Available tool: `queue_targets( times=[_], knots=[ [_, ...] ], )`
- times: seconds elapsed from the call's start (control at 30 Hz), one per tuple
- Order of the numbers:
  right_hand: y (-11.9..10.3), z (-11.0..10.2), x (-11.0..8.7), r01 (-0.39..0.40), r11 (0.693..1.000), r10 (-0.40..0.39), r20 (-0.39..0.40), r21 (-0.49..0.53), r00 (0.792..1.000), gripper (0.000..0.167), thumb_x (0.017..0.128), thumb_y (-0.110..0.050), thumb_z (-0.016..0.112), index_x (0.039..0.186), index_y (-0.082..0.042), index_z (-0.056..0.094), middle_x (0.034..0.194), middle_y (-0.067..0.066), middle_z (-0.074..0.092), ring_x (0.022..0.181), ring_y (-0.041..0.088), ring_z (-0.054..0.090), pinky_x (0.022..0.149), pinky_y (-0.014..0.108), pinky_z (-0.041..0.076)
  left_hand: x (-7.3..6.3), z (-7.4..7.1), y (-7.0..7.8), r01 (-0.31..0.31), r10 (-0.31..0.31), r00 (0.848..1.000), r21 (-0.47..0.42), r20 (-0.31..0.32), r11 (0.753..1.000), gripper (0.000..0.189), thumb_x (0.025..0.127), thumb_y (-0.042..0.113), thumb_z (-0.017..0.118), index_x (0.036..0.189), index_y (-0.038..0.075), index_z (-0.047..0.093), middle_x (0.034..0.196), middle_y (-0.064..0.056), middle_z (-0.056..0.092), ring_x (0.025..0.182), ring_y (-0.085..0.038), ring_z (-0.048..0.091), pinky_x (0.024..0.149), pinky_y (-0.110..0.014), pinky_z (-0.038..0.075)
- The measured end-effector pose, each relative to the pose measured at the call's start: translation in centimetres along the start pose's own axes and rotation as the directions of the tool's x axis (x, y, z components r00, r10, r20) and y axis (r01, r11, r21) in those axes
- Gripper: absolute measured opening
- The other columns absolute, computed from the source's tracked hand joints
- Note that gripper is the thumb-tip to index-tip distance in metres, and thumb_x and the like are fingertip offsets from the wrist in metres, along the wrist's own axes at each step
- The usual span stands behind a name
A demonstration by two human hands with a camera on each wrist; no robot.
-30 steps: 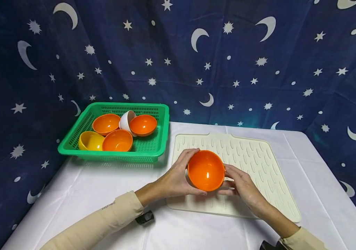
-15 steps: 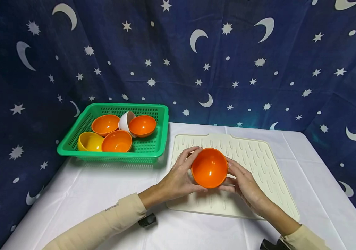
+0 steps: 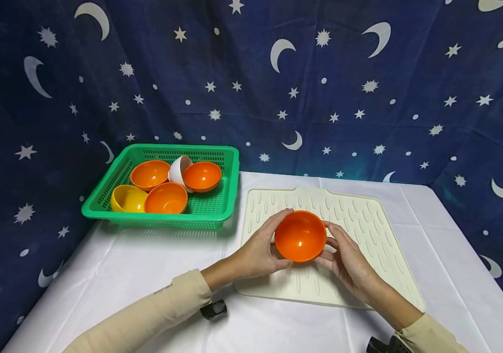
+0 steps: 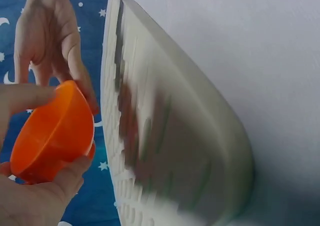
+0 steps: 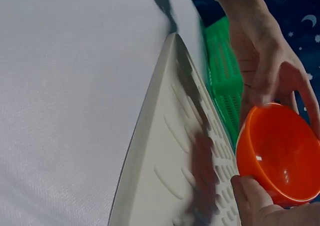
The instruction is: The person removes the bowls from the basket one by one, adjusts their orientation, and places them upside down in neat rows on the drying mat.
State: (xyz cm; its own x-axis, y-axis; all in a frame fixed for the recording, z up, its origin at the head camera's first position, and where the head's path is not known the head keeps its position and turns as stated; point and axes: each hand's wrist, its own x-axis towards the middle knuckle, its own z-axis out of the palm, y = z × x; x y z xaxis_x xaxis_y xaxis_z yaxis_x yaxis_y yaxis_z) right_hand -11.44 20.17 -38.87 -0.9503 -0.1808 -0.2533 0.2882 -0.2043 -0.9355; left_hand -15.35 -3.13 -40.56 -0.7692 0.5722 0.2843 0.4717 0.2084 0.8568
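An orange bowl is held up between both hands over a cream ribbed drying mat, its opening facing the head camera. The left hand grips its left side, thumb low and fingers at the upper rim. On the opposite side, the right hand holds the wall with bent fingers. In the left wrist view a gap shows between the bowl and the mat, and a blurred reddish reflection lies on the mat. The right wrist view shows the bowl's glossy inside, with nothing in it.
A green perforated basket stands at the back left. Inside are several orange bowls, a yellow bowl and a white bowl tipped on its side. A dark blue star-patterned curtain hangs behind the white-covered table.
Both hands have carried the orange bowl slightly to the right above the mat. The right hand's fingers have shifted along its side. The basket and its bowls look the same.
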Motion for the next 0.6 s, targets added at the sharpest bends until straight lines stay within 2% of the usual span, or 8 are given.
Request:
queue_targets(
  times=[0.13,0.2,0.33,0.43,0.6],
  knots=[
    [-0.1,-0.2,0.4,-0.010,1.000,0.010,-0.004,0.010,1.000,0.057,0.107,-0.051,0.044,0.147,-0.013,0.026,0.154,0.029,0.026,0.111,0.037,0.066,0.096,0.044,0.050,0.3,0.2,0.2,0.052,-0.052,0.999,-0.189,0.009,0.981,0.080,0.091,0.001,0.073,0.157,0.024,0.036,0.161,0.006,0.029,0.141,-0.024,0.040,0.092,-0.030,0.054],
    [-0.2,-0.2,0.6,-0.017,1.000,0.017,-0.007,0.019,1.000,0.055,0.107,-0.053,0.043,0.141,-0.015,0.025,0.155,0.029,0.023,0.113,0.039,0.065,0.097,0.046,0.050,0.4,0.4,0.4,0.052,-0.053,0.999,-0.239,0.001,0.970,0.068,0.096,0.005,0.069,0.156,0.023,0.041,0.162,0.007,0.028,0.143,-0.022,0.037,0.094,-0.030,0.053],
    [-0.4,-0.2,1.1,-0.013,1.000,0.013,-0.025,0.006,1.000,0.055,0.106,-0.053,0.044,0.135,-0.013,0.022,0.152,0.025,0.024,0.115,0.038,0.062,0.096,0.046,0.050,0.9,0.8,0.8,0.009,-0.019,0.999,-0.234,-0.039,0.972,0.046,0.104,0.015,0.059,0.149,0.016,0.052,0.162,0.006,0.031,0.146,-0.016,0.032,0.104,-0.033,0.045],
    [-0.6,-0.2,1.1,-0.001,1.000,0.000,-0.023,-0.028,1.000,0.061,0.107,-0.050,0.045,0.141,-0.007,0.018,0.149,0.023,0.023,0.121,0.040,0.056,0.096,0.043,0.051,1.5,1.2,1.1,-0.022,-0.001,0.994,-0.213,-0.110,0.977,0.035,0.107,0.017,0.054,0.141,0.009,0.061,0.157,0.000,0.042,0.144,-0.013,0.036,0.111,-0.037,0.039],
    [-0.7,-0.4,1.2,0.003,0.999,-0.005,-0.025,-0.052,1.000,0.070,0.107,-0.047,0.045,0.150,-0.003,0.011,0.151,0.026,0.021,0.130,0.045,0.047,0.097,0.043,0.050,2.6,1.8,1.0,-0.044,-0.014,0.979,-0.277,-0.204,0.960,0.027,0.106,0.011,0.055,0.128,0.002,0.069,0.145,-0.007,0.056,0.137,-0.014,0.046,0.112,-0.037,0.037]
  ],
)
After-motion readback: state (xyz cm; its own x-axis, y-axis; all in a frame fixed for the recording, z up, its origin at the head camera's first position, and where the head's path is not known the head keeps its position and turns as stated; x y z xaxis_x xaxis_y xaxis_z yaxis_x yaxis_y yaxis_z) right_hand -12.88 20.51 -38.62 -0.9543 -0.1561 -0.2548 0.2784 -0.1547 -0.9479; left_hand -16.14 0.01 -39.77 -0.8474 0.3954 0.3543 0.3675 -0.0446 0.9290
